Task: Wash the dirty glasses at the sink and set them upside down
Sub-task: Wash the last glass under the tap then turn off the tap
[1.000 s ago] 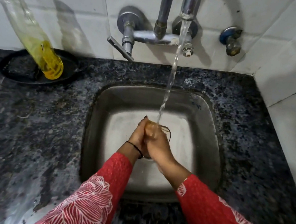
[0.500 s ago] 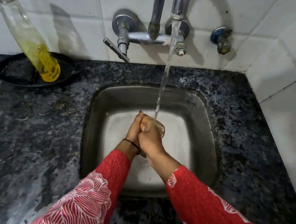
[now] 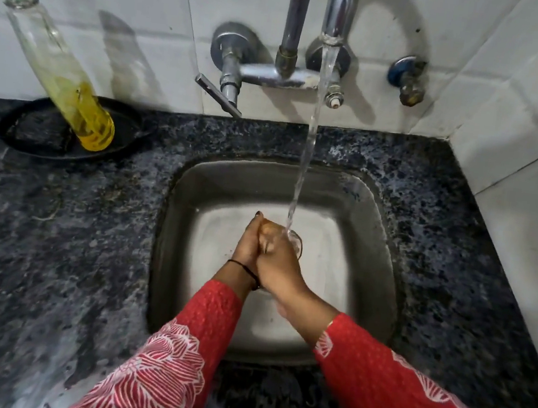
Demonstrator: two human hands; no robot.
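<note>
A clear drinking glass is held over the steel sink, mostly hidden by my hands; only part of its rim shows at the right. My left hand and my right hand are pressed together around the glass. Water runs from the tap spout and lands on the glass rim beside my right fingers.
A bottle of yellow liquid with a green cap leans in a black round dish at the back left. The dark granite counter surrounds the sink. A tap lever and a small valve stick out of the tiled wall.
My hands stay clasped on the glass under the stream, and less of its rim shows than one second ago.
</note>
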